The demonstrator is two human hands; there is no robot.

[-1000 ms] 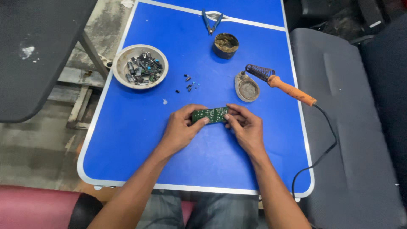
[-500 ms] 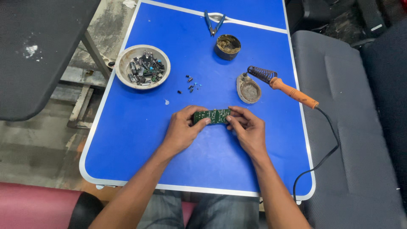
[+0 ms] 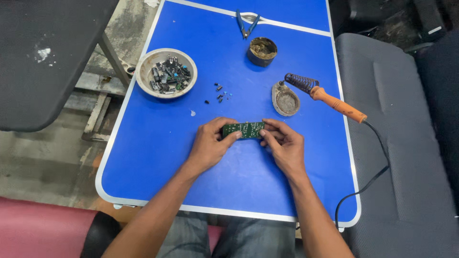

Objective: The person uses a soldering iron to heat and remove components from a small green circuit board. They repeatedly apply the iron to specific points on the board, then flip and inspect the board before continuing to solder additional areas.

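Both hands' grip pinching green circuit board: left hand, right hand. Bowl holds loose components.

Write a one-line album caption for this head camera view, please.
Left hand and right hand hold a green circuit board over a blue table, soldering iron resting nearby.

desk: blue top, pale rim, centre frame
floor: worn grey concrete, left
seat: grey cushion, right
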